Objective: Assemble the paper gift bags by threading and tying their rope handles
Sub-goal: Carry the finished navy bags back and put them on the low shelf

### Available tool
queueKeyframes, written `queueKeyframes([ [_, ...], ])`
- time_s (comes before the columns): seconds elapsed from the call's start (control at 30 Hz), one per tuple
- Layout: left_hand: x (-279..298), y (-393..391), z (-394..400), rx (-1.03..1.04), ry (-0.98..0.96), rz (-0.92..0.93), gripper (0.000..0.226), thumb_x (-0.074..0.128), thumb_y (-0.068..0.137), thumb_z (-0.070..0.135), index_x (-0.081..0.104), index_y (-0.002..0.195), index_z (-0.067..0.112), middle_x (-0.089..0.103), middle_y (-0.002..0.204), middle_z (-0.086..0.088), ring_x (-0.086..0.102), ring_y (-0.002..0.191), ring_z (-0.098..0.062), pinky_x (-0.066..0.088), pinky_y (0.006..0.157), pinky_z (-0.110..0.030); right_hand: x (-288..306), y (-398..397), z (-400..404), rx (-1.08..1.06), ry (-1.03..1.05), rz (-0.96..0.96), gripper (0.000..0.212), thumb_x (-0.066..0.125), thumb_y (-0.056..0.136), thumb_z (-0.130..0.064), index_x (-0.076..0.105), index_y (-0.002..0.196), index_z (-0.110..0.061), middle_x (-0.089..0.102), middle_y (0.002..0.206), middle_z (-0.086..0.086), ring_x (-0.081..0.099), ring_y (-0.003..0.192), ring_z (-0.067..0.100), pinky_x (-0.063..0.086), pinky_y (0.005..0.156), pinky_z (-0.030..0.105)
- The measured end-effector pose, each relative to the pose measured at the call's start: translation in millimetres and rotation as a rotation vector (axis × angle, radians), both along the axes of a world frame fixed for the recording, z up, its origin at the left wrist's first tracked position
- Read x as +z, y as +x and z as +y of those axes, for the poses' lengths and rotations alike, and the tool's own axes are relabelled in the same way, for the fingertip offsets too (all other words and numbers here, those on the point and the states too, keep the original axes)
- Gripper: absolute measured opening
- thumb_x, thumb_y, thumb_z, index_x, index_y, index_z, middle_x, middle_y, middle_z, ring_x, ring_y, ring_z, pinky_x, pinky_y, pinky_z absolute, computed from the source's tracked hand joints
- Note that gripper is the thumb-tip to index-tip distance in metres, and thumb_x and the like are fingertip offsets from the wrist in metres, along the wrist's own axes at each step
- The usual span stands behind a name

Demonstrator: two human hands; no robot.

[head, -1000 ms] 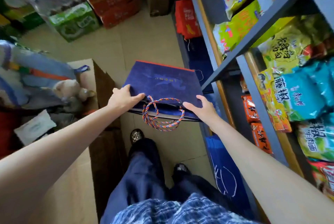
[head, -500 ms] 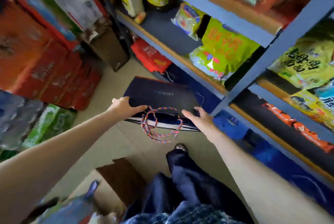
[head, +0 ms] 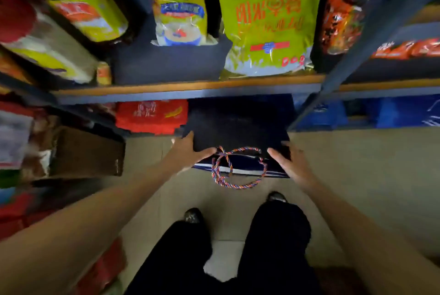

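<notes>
A flat navy paper gift bag (head: pixel 238 128) lies level in the air, its far end under the bottom shelf of the rack. My left hand (head: pixel 188 151) grips its near left corner, thumb laid along the top edge. My right hand (head: pixel 288 163) holds the near right corner, fingers spread over the top face. Multicoloured twisted rope handles (head: pixel 238 168) hang in loops from the bag's near edge between my hands.
A blue metal shelf rack (head: pixel 190 92) fills the upper view, stocked with yellow-green snack packs (head: pixel 266 20). Red bags (head: pixel 152 116) and blue bags (head: pixel 392 113) sit on the lowest level. A brown cardboard box (head: pixel 88 151) stands left. My feet are on the tiled floor (head: pixel 357 175).
I have turned from the aisle to face the rack, and both hands have carried the bag forward so its far end now reaches under the bottom shelf.
</notes>
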State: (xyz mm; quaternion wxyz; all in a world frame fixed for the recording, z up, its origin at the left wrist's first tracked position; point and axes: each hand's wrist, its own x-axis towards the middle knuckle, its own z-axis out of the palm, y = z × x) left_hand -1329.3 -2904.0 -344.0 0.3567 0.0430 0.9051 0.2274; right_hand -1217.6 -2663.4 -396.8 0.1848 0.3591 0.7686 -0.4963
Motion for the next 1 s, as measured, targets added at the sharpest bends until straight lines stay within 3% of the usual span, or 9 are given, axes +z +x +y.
queueKeyframes([
  [0.1, -52.1, -27.5, -7.8, -0.139, 0.016, 0.069, 0.069, 0.067, 0.079, 0.052, 0.046, 0.131, 0.011, 0.057, 0.121, -0.008, 0.049, 0.119, -0.027, 0.033, 0.083, -0.022, -38.1, -1.5, -16.7, -0.099, 0.030, 0.036, 0.065, 0.062, 0.083, -0.053, 0.048, 0.129, -0.010, 0.060, 0.111, 0.008, 0.057, 0.104, 0.024, 0.043, 0.088, 0.031],
  [0.23, -138.7, -48.6, -0.9, -0.170, -0.002, 0.086, 0.090, 0.061, 0.076, 0.062, 0.032, 0.143, 0.009, 0.047, 0.135, -0.019, 0.043, 0.126, -0.034, 0.037, 0.098, -0.031, -108.5, -14.3, -15.6, -0.143, 0.107, 0.075, 0.060, 0.058, 0.088, -0.043, 0.039, 0.137, -0.014, 0.048, 0.126, 0.017, 0.046, 0.120, 0.032, 0.037, 0.100, 0.037],
  [0.37, -232.0, -56.5, 20.9, -0.161, 0.035, 0.166, 0.083, 0.056, 0.087, 0.047, 0.018, 0.148, 0.006, 0.032, 0.144, -0.023, 0.024, 0.137, -0.032, 0.024, 0.106, -0.029, -194.3, -31.8, 4.5, -0.153, 0.237, 0.164, 0.062, 0.059, 0.086, -0.050, 0.043, 0.133, -0.013, 0.047, 0.125, 0.022, 0.046, 0.120, 0.036, 0.037, 0.104, 0.041],
  [0.53, -335.6, -97.8, 64.4, -0.066, 0.201, 0.292, 0.082, 0.054, 0.088, 0.049, 0.018, 0.148, 0.006, 0.031, 0.140, -0.026, 0.029, 0.132, -0.033, 0.027, 0.104, -0.027, -274.8, -94.6, 64.4, -0.084, 0.426, 0.234, 0.058, 0.051, 0.090, -0.050, 0.041, 0.136, -0.016, 0.042, 0.132, 0.027, 0.037, 0.127, 0.039, 0.031, 0.106, 0.045],
  [0.63, -385.1, -121.2, 96.5, 0.004, 0.233, 0.322, 0.085, 0.052, 0.089, 0.050, 0.009, 0.149, 0.008, 0.022, 0.142, -0.025, 0.026, 0.132, -0.038, 0.025, 0.108, -0.033, -312.1, -133.7, 96.9, 0.079, 0.467, 0.023, 0.070, 0.038, 0.092, -0.058, 0.017, 0.149, -0.023, 0.026, 0.149, 0.023, 0.023, 0.138, 0.038, 0.022, 0.113, 0.044],
  [0.7, -416.9, -131.5, 110.1, -0.026, 0.137, 0.208, 0.092, 0.052, 0.087, 0.055, -0.001, 0.150, 0.013, 0.016, 0.147, -0.023, 0.022, 0.134, -0.040, 0.024, 0.110, -0.038, -339.7, -142.5, 99.0, 0.165, 0.495, -0.070, 0.077, 0.037, 0.091, -0.061, 0.009, 0.151, -0.020, 0.021, 0.153, 0.020, 0.019, 0.141, 0.037, 0.020, 0.114, 0.043],
  [0.8, -446.3, -138.9, 117.1, -0.155, 0.022, 0.026, 0.113, 0.063, 0.076, 0.060, -0.013, 0.148, 0.020, 0.005, 0.153, -0.019, 0.016, 0.139, -0.039, 0.022, 0.114, -0.044, -372.1, -129.2, 96.2, 0.206, 0.561, -0.045, 0.093, 0.060, 0.083, -0.053, 0.006, 0.151, -0.020, 0.016, 0.152, 0.023, 0.019, 0.139, 0.040, 0.023, 0.113, 0.044],
  [0.9, -451.0, -146.8, 106.9, -0.286, -0.067, 0.125, 0.125, 0.076, 0.069, 0.050, -0.019, 0.146, 0.025, -0.009, 0.155, -0.019, 0.010, 0.140, -0.040, 0.019, 0.114, -0.048, -379.2, -126.3, 91.7, 0.456, 0.798, -0.155, 0.122, 0.078, 0.067, -0.049, -0.008, 0.150, -0.024, -0.006, 0.154, 0.022, 0.005, 0.141, 0.041, 0.017, 0.115, 0.046],
  [1.0, -449.8, -155.8, 106.7, -0.347, -0.072, 0.104, 0.129, 0.080, 0.068, 0.039, -0.023, 0.145, 0.026, -0.016, 0.154, -0.020, 0.005, 0.141, -0.042, 0.018, 0.114, -0.048, -380.2, -145.9, 97.0, 0.678, 1.015, -0.304, 0.132, 0.079, 0.065, -0.052, -0.021, 0.146, -0.024, -0.018, 0.153, 0.024, 0.004, 0.141, 0.045, 0.016, 0.113, 0.047],
])
